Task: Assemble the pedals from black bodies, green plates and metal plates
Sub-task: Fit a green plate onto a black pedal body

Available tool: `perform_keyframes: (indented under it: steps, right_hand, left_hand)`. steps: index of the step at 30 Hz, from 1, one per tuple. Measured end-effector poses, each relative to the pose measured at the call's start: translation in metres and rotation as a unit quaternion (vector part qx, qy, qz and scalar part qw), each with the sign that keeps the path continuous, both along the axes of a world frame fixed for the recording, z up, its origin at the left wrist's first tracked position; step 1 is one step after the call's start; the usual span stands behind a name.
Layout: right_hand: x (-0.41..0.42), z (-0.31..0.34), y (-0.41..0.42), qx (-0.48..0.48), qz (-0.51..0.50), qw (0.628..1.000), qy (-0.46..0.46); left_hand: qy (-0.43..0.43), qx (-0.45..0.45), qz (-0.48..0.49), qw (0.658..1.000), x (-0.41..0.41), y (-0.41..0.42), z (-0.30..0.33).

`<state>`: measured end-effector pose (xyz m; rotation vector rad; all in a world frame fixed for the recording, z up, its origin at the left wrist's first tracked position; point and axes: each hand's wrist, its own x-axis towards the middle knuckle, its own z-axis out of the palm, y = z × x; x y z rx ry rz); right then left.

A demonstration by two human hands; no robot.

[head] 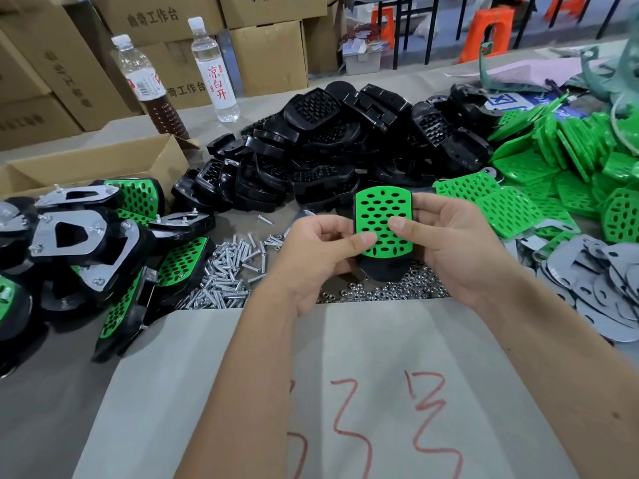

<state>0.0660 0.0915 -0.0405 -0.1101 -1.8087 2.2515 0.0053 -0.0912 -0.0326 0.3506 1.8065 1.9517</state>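
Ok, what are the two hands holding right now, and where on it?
Both hold one green plate laid on a black body. The left hand pinches its left edge, the right hand its right edge, with both thumbs on the green face.

Both bare forearms are reaching forward and meeting in the middle. The left hand [316, 250] is curling its fingers, thumb pointing right. The right hand [449, 243] is gripping from the other side, thumb [403, 225] pressing inward.
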Motion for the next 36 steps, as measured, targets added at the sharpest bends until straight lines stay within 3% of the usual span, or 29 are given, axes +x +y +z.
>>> perform_keyframes:
  steps: [5,16,24,28,36]
  right_hand:
    - [0.001,0.002,0.003,-0.026,-0.002,1.000,0.005]
    - [0.004,0.006,-0.004,0.031,0.037,0.997,-0.056]
    - [0.003,0.005,-0.005,0.010,-0.005,0.998,-0.064]
    - [0.003,0.005,-0.009,0.020,-0.018,0.998,-0.057]
    - [0.004,0.006,-0.008,0.043,-0.030,0.997,-0.050]
  left_hand:
    - [0.012,-0.011,0.015,1.000,0.004,0.008,0.000]
    - [-0.015,0.080,0.054,0.995,0.008,0.017,0.000]
    - [-0.023,0.074,0.088,0.993,0.013,0.025,0.000]
    - [0.012,0.038,0.114,0.993,0.014,0.031,-0.003]
    - [0.024,0.038,0.083,0.996,0.014,0.027,-0.004]
